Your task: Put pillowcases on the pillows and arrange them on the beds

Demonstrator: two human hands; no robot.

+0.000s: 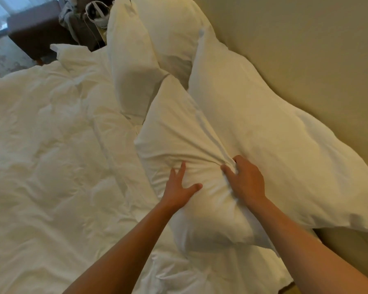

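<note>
A white cased pillow (pixel 179 132) lies at the head of the bed, leaning on a larger white pillow (pixel 274 141) that rests against the beige headboard (pixel 306 39). My left hand (pixel 179 187) presses flat on the near pillow's lower part with fingers spread. My right hand (pixel 245 181) pinches a bunched fold of its pillowcase along the top edge. Two more white pillows (pixel 132 60) (pixel 170 28) stand farther along the headboard.
A rumpled white duvet (pixel 51 155) covers the bed to the left. Beyond the bed stands a dark brown bench (pixel 34 32) with clothing and a white bag (pixel 96 13) beside it. A curtained window shows at the top left.
</note>
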